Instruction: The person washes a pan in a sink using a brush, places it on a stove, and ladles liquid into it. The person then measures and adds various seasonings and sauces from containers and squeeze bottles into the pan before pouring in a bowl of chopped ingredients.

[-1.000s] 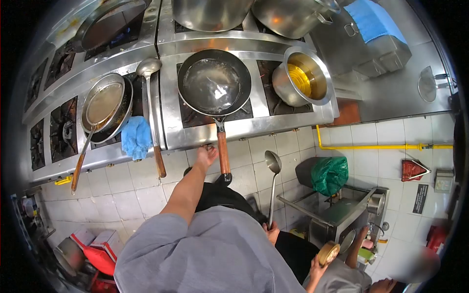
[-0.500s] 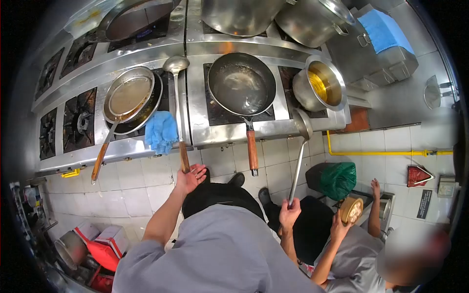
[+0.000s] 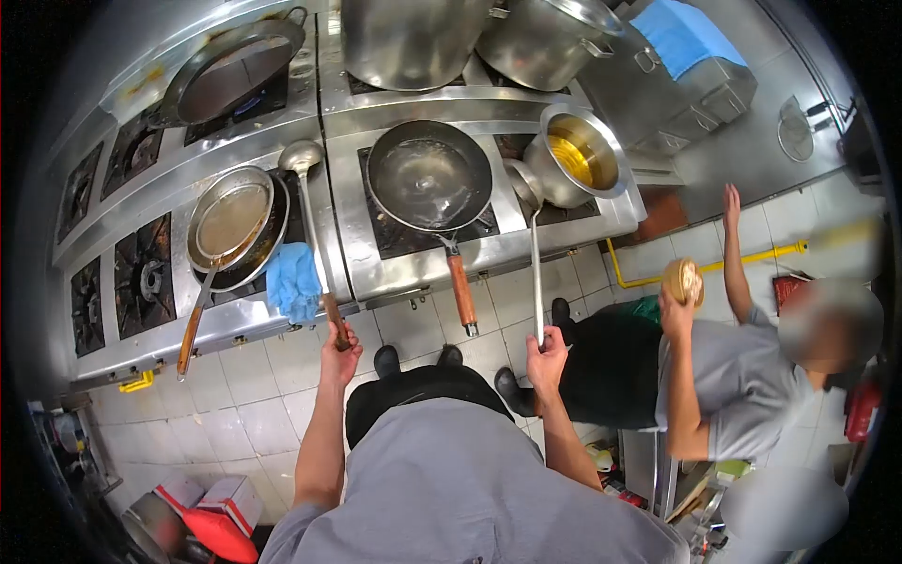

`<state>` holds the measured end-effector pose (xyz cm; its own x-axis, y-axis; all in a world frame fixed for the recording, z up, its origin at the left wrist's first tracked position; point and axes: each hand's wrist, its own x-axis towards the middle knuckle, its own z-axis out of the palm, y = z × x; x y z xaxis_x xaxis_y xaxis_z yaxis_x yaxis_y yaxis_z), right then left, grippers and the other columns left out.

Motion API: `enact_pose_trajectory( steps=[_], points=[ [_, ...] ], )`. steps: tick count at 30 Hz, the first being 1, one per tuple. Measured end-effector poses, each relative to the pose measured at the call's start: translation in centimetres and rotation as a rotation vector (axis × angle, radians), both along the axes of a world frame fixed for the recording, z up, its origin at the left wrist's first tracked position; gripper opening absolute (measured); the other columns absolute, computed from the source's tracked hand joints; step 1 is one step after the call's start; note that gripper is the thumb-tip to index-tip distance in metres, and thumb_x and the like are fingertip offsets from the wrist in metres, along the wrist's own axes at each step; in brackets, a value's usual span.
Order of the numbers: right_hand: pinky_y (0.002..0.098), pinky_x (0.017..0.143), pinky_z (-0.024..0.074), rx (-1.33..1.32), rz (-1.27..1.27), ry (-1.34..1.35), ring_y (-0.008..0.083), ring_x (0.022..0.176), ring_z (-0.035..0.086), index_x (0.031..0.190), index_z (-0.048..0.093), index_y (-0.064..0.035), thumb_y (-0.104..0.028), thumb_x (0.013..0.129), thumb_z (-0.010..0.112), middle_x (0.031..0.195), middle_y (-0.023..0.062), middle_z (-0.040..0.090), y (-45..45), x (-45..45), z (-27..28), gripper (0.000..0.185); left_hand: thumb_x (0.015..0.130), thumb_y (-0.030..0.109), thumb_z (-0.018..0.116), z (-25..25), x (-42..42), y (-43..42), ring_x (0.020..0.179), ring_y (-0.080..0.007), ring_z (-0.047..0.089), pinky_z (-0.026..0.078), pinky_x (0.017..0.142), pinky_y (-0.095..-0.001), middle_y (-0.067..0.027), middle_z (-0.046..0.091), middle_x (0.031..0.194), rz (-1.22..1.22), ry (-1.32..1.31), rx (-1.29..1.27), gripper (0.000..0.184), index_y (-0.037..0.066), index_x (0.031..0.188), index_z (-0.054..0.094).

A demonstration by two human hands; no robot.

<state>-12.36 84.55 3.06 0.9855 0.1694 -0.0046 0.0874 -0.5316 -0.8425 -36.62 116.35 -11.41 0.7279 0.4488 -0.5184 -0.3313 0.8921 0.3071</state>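
Note:
My left hand (image 3: pixel 340 353) is closed on the wooden end of a long-handled ladle (image 3: pixel 312 226), whose bowl rests on the stove. In my right hand (image 3: pixel 547 359) is the handle of a metal ladle (image 3: pixel 536 254); its bowl is at the stove between a wok and a pot. The black wok (image 3: pixel 430 179) holds clear liquid, its wooden handle pointing toward me. Yellow oil lies in the steel pot (image 3: pixel 609 155). Left of the left-hand ladle, a strainer (image 3: pixel 228 218) sits over a dark pan, beside a blue cloth (image 3: pixel 293 282).
A co-worker (image 3: pixel 752 376) stands at the right, holding a round container (image 3: pixel 683 282) with one hand and raising the other. Large steel pots (image 3: pixel 413 47) and another pan (image 3: pixel 235 75) occupy the back burners. A yellow pipe (image 3: pixel 752 257) runs along the right wall.
My left hand, open before, has closed on the ladle handle. The ladle in my right hand has moved forward to the stove beside the pot. The co-worker has come forward on the right.

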Motion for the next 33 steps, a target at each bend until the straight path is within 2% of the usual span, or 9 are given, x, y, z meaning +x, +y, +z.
enact_pose_trajectory(
  steps=[3, 8, 13, 15, 20, 22, 28, 32, 33],
  points=[
    [0.0273, 0.047, 0.0360, 0.008, 0.004, -0.003, 0.0057, 0.052, 0.046, 0.098, 0.057, -0.0022, -0.008, 0.085, 0.069, 0.059, 0.0019, 0.056, -0.9, 0.7, -1.0, 0.019, 0.089, 0.071, 0.049, 0.8, -1.8, 0.6, 0.105, -0.0196, 0.055, 0.044, 0.086, -0.0416, -0.0065, 0.060, 0.117, -0.096, 0.309, 0.131, 0.067, 0.017, 0.129, 0.053],
    [0.0295, 0.048, 0.0381, -0.017, 0.013, 0.003, 0.0081, 0.052, 0.049, 0.099, 0.058, -0.0029, -0.010, 0.084, 0.068, 0.059, 0.0042, 0.056, -2.2, 2.4, -1.2, 0.019, 0.085, 0.073, 0.053, -3.4, -8.2, -1.2, 0.119, -0.0268, 0.047, 0.039, 0.098, -0.0474, -0.0125, 0.047, 0.135, -0.062, 0.646, 0.217, 0.085, 0.014, 0.145, 0.037],
    [0.0399, 0.057, 0.0462, -0.098, 0.112, -0.053, 0.0264, 0.056, 0.058, 0.107, 0.055, -0.0062, -0.008, 0.080, 0.061, 0.065, 0.0128, 0.059, -1.6, 8.0, -2.3, 0.028, 0.088, 0.057, 0.062, -5.9, -14.6, -8.9, 0.112, -0.0258, 0.052, 0.045, 0.087, -0.0455, -0.0088, 0.055, 0.119, -0.267, 1.024, 0.284, 0.067, 0.008, 0.131, 0.046],
    [0.0434, 0.059, 0.0476, -0.108, 0.152, -0.047, 0.0316, 0.057, 0.059, 0.111, 0.053, -0.0068, -0.008, 0.080, 0.059, 0.065, 0.0139, 0.059, 0.1, 10.6, -2.2, 0.032, 0.089, 0.047, 0.065, -5.9, -16.0, -13.1, 0.094, -0.0223, 0.059, 0.050, 0.071, -0.0398, -0.0065, 0.059, 0.105, -0.287, 1.105, 0.326, 0.049, 0.008, 0.117, 0.053],
    [0.0531, 0.077, 0.0466, -0.002, 0.340, -0.333, 0.0445, 0.086, 0.062, 0.125, 0.044, -0.0092, -0.005, 0.082, 0.055, 0.092, 0.0260, 0.062, 5.0, 18.1, -6.3, 0.044, 0.092, 0.032, 0.065, -2.9, -14.8, -22.6, 0.077, -0.0153, 0.060, 0.049, 0.058, -0.0326, -0.0033, 0.062, 0.089, -0.398, 1.250, 0.404, 0.032, 0.007, 0.109, 0.058],
    [0.0537, 0.082, 0.0458, -0.127, 0.349, -0.208, 0.0471, 0.095, 0.059, 0.128, 0.044, -0.0097, -0.004, 0.084, 0.055, 0.104, 0.0291, 0.058, 6.8, 19.7, -5.8, 0.046, 0.091, 0.028, 0.066, -2.4, -14.6, -26.1, 0.068, -0.0130, 0.058, 0.047, 0.054, -0.0291, -0.0030, 0.062, 0.082, -0.329, 1.244, 0.461, 0.028, 0.006, 0.106, 0.060],
    [0.0499, 0.088, 0.0445, -0.156, 0.434, -0.327, 0.0414, 0.100, 0.054, 0.132, 0.045, -0.0056, 0.003, 0.078, 0.058, 0.105, 0.0237, 0.054, 9.4, 22.6, -9.9, 0.057, 0.093, 0.029, 0.065, -0.6, -16.7, -37.6, 0.077, -0.0139, 0.060, 0.050, 0.059, -0.0307, -0.0051, 0.064, 0.094, -0.157, 1.278, 0.419, 0.030, 0.004, 0.109, 0.061],
    [0.0472, 0.097, 0.0441, -0.417, 0.380, -0.466, 0.0364, 0.114, 0.052, 0.131, 0.055, -0.0101, -0.009, 0.073, 0.068, 0.121, 0.0180, 0.054, 9.4, 21.7, -8.9, 0.060, 0.090, 0.026, 0.067, -1.4, -18.4, -45.4, 0.095, -0.0261, 0.064, 0.052, 0.081, -0.0371, -0.0162, 0.066, 0.105, -0.080, 1.457, 0.456, 0.039, -0.004, 0.114, 0.060],
    [0.0464, 0.099, 0.0425, -0.227, 0.386, -0.376, 0.0370, 0.115, 0.051, 0.129, 0.056, -0.0063, -0.009, 0.074, 0.068, 0.121, 0.0191, 0.055, 9.3, 22.2, -10.1, 0.056, 0.087, 0.027, 0.069, -0.7, -18.3, -46.7, 0.103, -0.0307, 0.061, 0.049, 0.089, -0.0389, -0.0201, 0.064, 0.110, -0.061, 1.554, 0.458, 0.044, -0.004, 0.117, 0.059]
  ],
)
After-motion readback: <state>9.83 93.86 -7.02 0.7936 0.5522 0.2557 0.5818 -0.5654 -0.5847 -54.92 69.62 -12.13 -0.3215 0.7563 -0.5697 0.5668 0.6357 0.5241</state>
